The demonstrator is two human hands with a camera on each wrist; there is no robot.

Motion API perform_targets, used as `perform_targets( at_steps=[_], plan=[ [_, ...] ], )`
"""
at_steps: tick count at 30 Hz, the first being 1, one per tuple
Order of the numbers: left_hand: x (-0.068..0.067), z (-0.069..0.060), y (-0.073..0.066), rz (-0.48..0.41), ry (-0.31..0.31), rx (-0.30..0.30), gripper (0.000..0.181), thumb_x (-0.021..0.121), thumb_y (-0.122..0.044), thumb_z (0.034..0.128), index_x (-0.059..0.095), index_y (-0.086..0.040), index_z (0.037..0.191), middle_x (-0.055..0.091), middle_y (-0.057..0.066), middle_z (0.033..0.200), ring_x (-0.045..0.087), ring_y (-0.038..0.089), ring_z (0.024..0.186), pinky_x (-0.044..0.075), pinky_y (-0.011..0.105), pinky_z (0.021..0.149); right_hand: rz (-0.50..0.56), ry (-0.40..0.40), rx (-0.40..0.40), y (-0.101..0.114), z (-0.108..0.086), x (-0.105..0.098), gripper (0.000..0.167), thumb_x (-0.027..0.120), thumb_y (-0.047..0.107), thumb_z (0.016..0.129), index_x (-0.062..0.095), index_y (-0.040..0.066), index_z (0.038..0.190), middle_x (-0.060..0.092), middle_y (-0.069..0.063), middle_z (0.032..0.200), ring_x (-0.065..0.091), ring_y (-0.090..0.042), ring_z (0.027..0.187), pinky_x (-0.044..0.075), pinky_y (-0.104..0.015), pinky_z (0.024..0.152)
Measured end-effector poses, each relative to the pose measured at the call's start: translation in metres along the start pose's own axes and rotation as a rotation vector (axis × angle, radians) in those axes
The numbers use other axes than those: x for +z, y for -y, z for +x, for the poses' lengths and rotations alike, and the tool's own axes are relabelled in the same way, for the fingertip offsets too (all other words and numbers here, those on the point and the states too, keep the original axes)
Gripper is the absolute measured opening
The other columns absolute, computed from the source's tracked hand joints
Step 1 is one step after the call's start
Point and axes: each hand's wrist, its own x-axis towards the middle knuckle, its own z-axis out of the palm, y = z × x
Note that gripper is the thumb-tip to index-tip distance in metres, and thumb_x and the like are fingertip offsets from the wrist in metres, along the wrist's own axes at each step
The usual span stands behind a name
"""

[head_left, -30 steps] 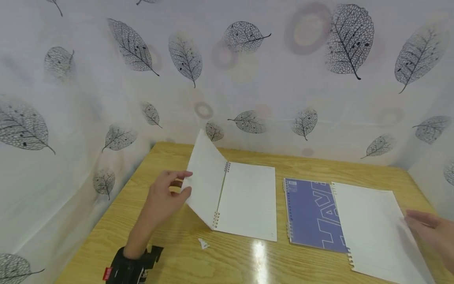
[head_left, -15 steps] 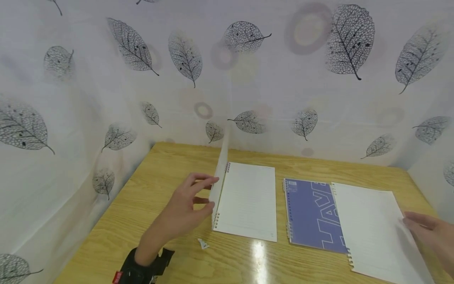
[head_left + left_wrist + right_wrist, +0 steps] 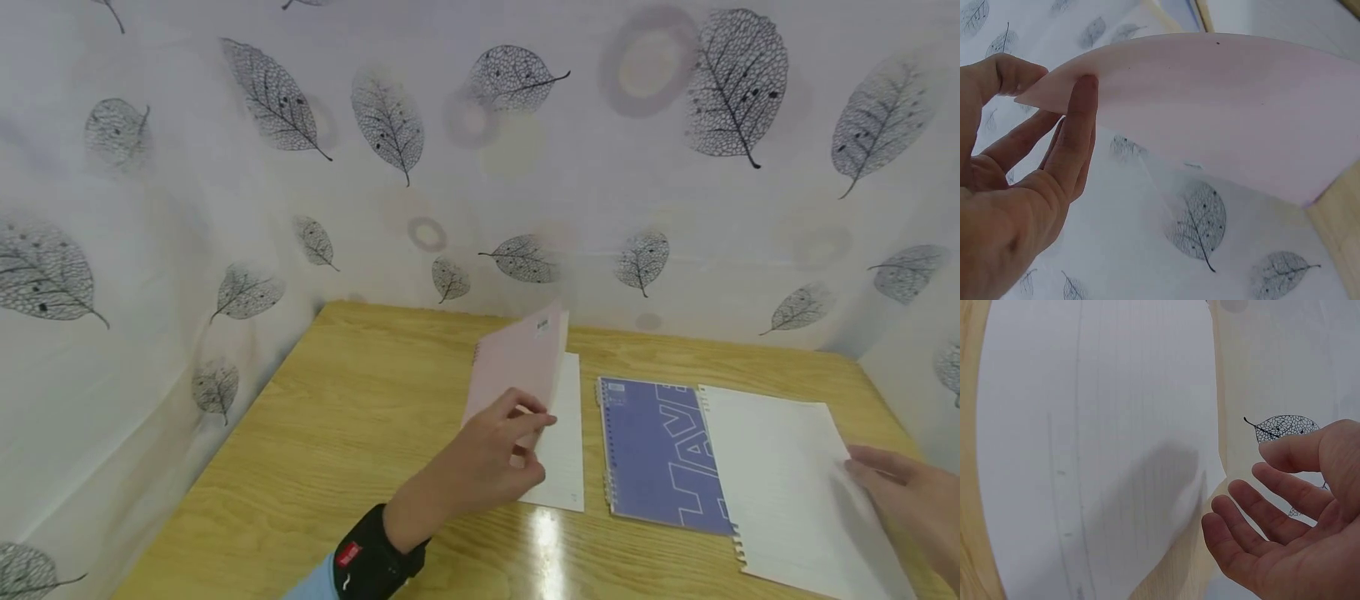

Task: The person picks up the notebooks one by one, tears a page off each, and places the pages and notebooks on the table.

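My left hand (image 3: 491, 458) pinches the free edge of a pink notebook cover (image 3: 513, 354), which stands raised at a slant over a white lined page (image 3: 566, 450). In the left wrist view, thumb and fingers grip one corner of that pink cover (image 3: 1210, 106), and it bends. At far right, my right hand (image 3: 911, 496) is beside the outer edge of a loose white sheet (image 3: 795, 483) with a torn, notched side. The right wrist view has this hand (image 3: 1285, 512) with loosely bent fingers, nothing between them, next to the lined sheet (image 3: 1097, 425).
A purple spiral notebook (image 3: 660, 454) with outlined letters lies between the pink notebook and the loose sheet, which overlaps its right side. Everything lies on a wooden table (image 3: 337, 433). Pale cloth printed with leaves (image 3: 442, 192) hangs behind and at the sides.
My left hand has moved right, swinging the notebook's cover up from the left and over the lined page, so its pink outside now shows. The right hand has stayed nearly still by the loose sheet.
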Motion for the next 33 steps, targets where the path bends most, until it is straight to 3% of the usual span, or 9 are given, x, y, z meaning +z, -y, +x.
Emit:
perform_targets(
  at_steps=[4, 7, 14, 22, 31, 33],
  plan=[
    [0.023, 0.008, 0.003, 0.097, 0.08, 0.021, 0.043, 0.065, 0.001, 0.0881, 0.067, -0.003, 0.131, 0.058, 0.007, 0.126, 0.061, 0.004, 0.086, 0.044, 0.005, 0.068, -0.043, 0.005, -0.111, 0.005, -0.022, -0.006, 0.076, 0.042, 0.057, 0.106, 0.028, 0.004, 0.159, 0.02, -0.033, 0.163, 0.021, -0.058, 0.146, 0.027, -0.073, 0.112],
    [0.04, 0.013, 0.005, 0.203, 0.135, 0.041, 0.039, 0.065, -0.002, 0.0898, 0.068, -0.005, 0.129, 0.06, 0.006, 0.122, 0.055, 0.0, 0.08, 0.038, 0.004, 0.065, -0.054, 0.001, -0.19, 0.009, -0.037, -0.01, 0.075, 0.043, 0.054, 0.105, 0.034, -0.001, 0.154, 0.025, -0.037, 0.159, 0.024, -0.061, 0.142, 0.026, -0.074, 0.112],
    [0.068, 0.018, 0.01, 0.388, 0.197, 0.066, 0.033, 0.065, -0.002, 0.0888, 0.073, -0.01, 0.119, 0.065, 0.003, 0.115, 0.06, 0.007, 0.086, 0.039, 0.006, 0.066, -0.043, -0.014, -0.154, 0.016, -0.046, -0.009, 0.066, 0.046, 0.044, 0.107, 0.035, -0.001, 0.153, 0.024, -0.036, 0.159, 0.021, -0.06, 0.145, 0.024, -0.074, 0.114],
    [0.083, 0.016, 0.014, 0.49, 0.254, 0.085, 0.016, 0.07, -0.008, 0.0881, 0.074, -0.016, 0.102, 0.066, 0.0, 0.11, 0.063, 0.007, 0.088, 0.044, 0.006, 0.063, -0.037, -0.016, -0.162, 0.018, -0.048, -0.012, 0.068, 0.043, 0.048, 0.107, 0.035, -0.001, 0.153, 0.022, -0.037, 0.159, 0.016, -0.061, 0.147, 0.021, -0.074, 0.116],
    [0.095, 0.008, 0.017, 0.55, 0.269, 0.053, 0.015, 0.07, -0.013, 0.0928, 0.075, -0.019, 0.106, 0.068, -0.002, 0.108, 0.062, 0.009, 0.088, 0.044, 0.011, 0.056, -0.03, -0.032, -0.164, 0.019, -0.048, -0.009, 0.066, 0.045, 0.045, 0.107, 0.036, -0.002, 0.153, 0.022, -0.036, 0.161, 0.016, -0.059, 0.148, 0.023, -0.074, 0.115],
    [0.097, 0.006, 0.017, 0.565, 0.264, 0.052, 0.014, 0.071, -0.014, 0.0923, 0.075, -0.02, 0.105, 0.068, -0.003, 0.106, 0.062, 0.008, 0.087, 0.044, 0.011, 0.055, -0.03, -0.052, -0.209, 0.019, -0.05, -0.009, 0.065, 0.046, 0.044, 0.107, 0.039, -0.004, 0.151, 0.025, -0.036, 0.159, 0.018, -0.06, 0.146, 0.025, -0.074, 0.114]
  ],
)
